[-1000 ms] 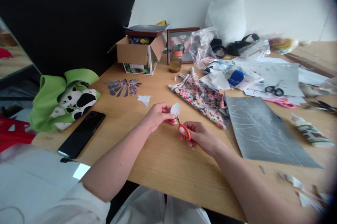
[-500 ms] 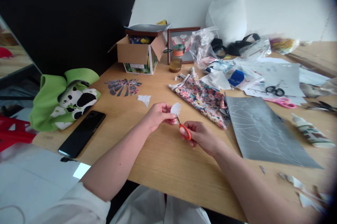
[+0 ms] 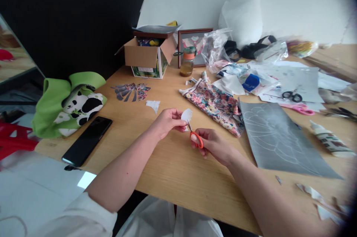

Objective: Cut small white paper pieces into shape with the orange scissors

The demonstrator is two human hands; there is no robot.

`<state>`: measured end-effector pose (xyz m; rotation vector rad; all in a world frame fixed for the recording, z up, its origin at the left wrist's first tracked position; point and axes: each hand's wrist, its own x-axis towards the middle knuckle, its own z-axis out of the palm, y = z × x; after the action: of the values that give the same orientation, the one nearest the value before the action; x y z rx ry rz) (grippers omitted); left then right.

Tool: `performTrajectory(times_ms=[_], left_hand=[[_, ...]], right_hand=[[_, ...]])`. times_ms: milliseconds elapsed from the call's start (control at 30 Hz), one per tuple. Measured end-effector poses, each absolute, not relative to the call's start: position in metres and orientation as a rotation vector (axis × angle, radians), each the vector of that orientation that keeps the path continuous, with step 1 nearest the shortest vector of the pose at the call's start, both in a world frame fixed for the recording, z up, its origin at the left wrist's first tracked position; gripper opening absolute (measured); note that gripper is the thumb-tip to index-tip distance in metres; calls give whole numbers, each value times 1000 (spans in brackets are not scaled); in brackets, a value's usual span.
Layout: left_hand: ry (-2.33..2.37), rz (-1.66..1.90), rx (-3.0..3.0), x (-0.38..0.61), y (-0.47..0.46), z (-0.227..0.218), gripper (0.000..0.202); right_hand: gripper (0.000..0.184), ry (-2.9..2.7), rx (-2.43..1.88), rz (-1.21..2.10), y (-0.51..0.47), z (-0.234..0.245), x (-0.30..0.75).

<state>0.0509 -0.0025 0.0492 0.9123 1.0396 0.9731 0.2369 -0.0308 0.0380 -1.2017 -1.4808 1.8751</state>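
Note:
Pinched in my left hand [image 3: 170, 121] is a small rounded white piece [image 3: 186, 114], paper or fabric. My right hand [image 3: 208, 142] is closed round the orange handles of small scissors [image 3: 197, 139], their blades reaching up to the lower edge of the white piece. A flat white scrap [image 3: 153, 106] lies beyond my left hand. Farther left are cut patterned pieces [image 3: 131, 92] arranged like a fan. Floral cloth [image 3: 214, 104] lies folded beyond my right hand, and a grey sheet with a white petal drawing [image 3: 281, 136] is to its right.
On the left are a black phone [image 3: 87, 141] and a green panda bag [image 3: 69, 107]. A cardboard box [image 3: 145, 57], a jar [image 3: 186, 65] and a picture frame [image 3: 180, 40] stand at the back. Black scissors [image 3: 292, 96], pink scissors [image 3: 301, 109] and a glue bottle [image 3: 330, 140] lie right.
The view has shifted very slightly. Both hands keep their grip, and the scissors stay at the white piece with hardly any visible movement.

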Motion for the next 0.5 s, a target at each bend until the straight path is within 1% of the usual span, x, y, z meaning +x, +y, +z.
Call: performTrajectory(times_ms=[267, 500], left_hand=[[1042, 974, 913, 51, -2, 49, 21], [1032, 972, 921, 50, -2, 47, 27]], right_hand=[[52, -1482, -1215, 1847, -30, 37, 237], [51, -1518, -1215, 1823, -29, 36, 238]])
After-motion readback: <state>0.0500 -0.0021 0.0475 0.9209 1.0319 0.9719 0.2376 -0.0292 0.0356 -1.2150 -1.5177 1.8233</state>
